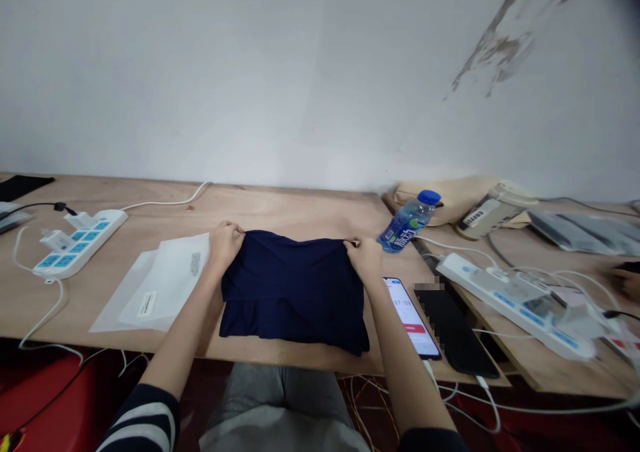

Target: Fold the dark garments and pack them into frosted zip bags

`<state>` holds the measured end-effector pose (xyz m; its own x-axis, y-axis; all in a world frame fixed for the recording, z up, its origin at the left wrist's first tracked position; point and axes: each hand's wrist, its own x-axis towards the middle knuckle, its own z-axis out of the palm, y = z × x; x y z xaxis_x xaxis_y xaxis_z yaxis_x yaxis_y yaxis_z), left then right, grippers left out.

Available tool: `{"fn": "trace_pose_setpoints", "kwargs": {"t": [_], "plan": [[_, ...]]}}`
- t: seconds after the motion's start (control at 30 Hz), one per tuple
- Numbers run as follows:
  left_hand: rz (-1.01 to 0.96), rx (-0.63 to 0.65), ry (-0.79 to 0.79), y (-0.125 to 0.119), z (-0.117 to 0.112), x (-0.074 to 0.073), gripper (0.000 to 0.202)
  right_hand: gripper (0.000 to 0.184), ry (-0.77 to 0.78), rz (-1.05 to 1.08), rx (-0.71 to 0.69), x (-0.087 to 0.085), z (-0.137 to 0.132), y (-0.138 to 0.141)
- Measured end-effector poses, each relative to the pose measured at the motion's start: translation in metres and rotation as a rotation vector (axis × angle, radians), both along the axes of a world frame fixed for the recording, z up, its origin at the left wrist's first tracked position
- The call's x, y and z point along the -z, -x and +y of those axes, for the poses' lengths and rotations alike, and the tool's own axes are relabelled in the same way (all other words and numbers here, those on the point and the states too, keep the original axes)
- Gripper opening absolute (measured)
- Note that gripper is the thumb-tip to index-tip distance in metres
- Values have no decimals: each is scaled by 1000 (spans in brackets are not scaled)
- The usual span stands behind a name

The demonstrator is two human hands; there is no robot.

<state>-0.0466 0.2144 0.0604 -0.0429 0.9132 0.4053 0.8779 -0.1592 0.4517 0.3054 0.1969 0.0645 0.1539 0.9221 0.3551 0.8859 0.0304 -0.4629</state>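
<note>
A dark navy piece of cloth (300,285), perhaps a garment, lies spread on the wooden table (165,205) in front of me. Its near part shows a second layer sticking out below the upper one. My left hand (226,244) pinches the cloth's far left corner, fingers closed. At the far right corner, my right hand (365,259) grips the edge between thumb and fingers. The top edge sags a little between the two hands. Beside my left forearm lie flat, whitish translucent plastic bags (160,285) with a small printed label.
A blue-capped bottle (407,222) stands tilted in view beyond my right hand. A lit phone (411,319) and a dark phone (457,332) lie right of my forearm. Power strips (83,245) with cables sit at both sides. A coffee cup (493,211) is farther right.
</note>
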Motion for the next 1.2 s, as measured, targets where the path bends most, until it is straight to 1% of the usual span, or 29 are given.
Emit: {"fn": "trace_pose_setpoints", "kwargs": {"t": [0.07, 0.1, 0.17, 0.23, 0.27, 0.33, 0.43, 0.53, 0.63, 0.7, 0.73, 0.77, 0.83, 0.9, 0.93, 0.97, 1.0, 1.07, 1.13, 1.2], "plan": [[-102, -23, 22, 2, -10, -3, 21, 24, 21, 265, -7, -1, -10, -2], [-214, -19, 50, 3, -17, -5, 24, 27, 16, 432, -33, -2, -17, -2], [-543, 25, 109, 3, -33, -7, 31, 31, -35, 703, -101, -1, -35, 0], [-859, 96, 134, 4, -53, -8, 34, 32, -108, 775, -144, 1, -59, 3], [-945, 125, 130, 5, -63, -7, 35, 30, -134, 768, -157, 3, -72, 4], [-1007, 150, 123, 10, -85, -5, 33, 26, -168, 736, -169, 7, -102, 7], [-959, 125, 111, 20, -116, 6, 27, 21, -188, 632, -179, 19, -146, 8], [-890, 109, 93, 27, -145, 25, 21, 18, -183, 485, -181, 33, -179, 2], [-803, 95, 106, 31, -171, 45, 17, 17, -123, 340, -185, 44, -198, -7], [-656, 63, 106, 34, -184, 53, 14, 19, -97, 230, -201, 48, -204, -13], [-559, 43, 92, 35, -189, 54, 12, 21, -90, 178, -213, 48, -206, -14], [-462, 22, 64, 35, -192, 53, 11, 22, -85, 134, -220, 47, -207, -15], [-309, -21, -21, 32, -195, 47, 12, 22, -95, 72, -200, 42, -206, -11], [-231, -28, -92, 22, -193, 36, 16, 24, -149, 54, -138, 33, -201, 0], [-210, -6, -108, 13, -191, 31, 19, 25, -180, 61, -113, 29, -197, 9], [-189, 34, -107, 1, -187, 26, 22, 26, -206, 72, -110, 24, -192, 19], [-164, 88, -93, -12, -183, 22, 26, 27, -215, 85, -135, 21, -185, 30], [-88, 223, -37, -40, -174, 18, 34, 31, -198, 73, -262, 19, -169, 50], [2, 357, 13, -64, -166, 20, 43, 37, -163, 29, -394, 24, -151, 64], [87, 455, 56, -78, -160, 27, 49, 41, -128, -32, -464, 36, -137, 67]]}}
